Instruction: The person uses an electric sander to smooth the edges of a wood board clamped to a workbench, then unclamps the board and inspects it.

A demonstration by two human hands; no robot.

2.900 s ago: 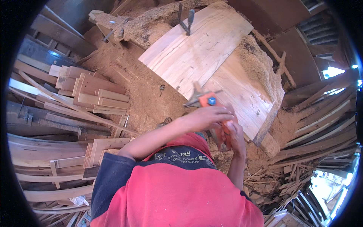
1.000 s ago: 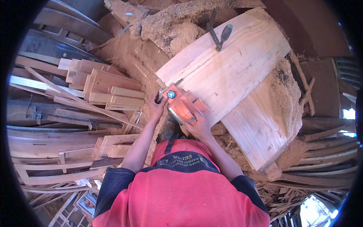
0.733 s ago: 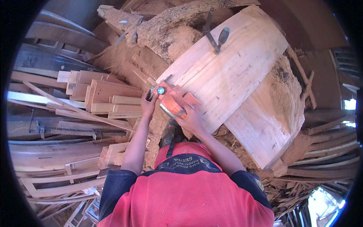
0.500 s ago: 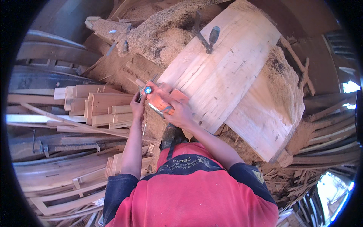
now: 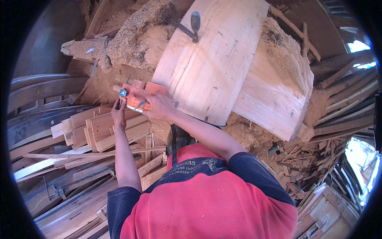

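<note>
My right hand (image 5: 159, 106) is wrapped over an orange electric planer (image 5: 148, 90) at the near left corner of a wide pale wood panel (image 5: 217, 51). At the tool's left end, the fingers of my left hand (image 5: 118, 114) close around a dark part just under a blue star-shaped knob (image 5: 123, 93). The planer's underside is hidden, so its contact with the wood cannot be made out. Farther up the panel, a bar clamp (image 5: 195, 26) with a dark handle stands on its left edge.
A second pale board (image 5: 270, 109) lies lower right, partly under the panel. Wood shavings (image 5: 145, 49) are heaped around. Stacked planks (image 5: 101, 127) fill the left side. A dark-handled chisel-like tool (image 5: 108, 61) rests at far left, and offcuts (image 5: 296, 161) litter the right.
The view has swung, so the panel and clamp appear farther left and higher. Both hands still hold the planer, now tilted less and lying more level across the picture.
</note>
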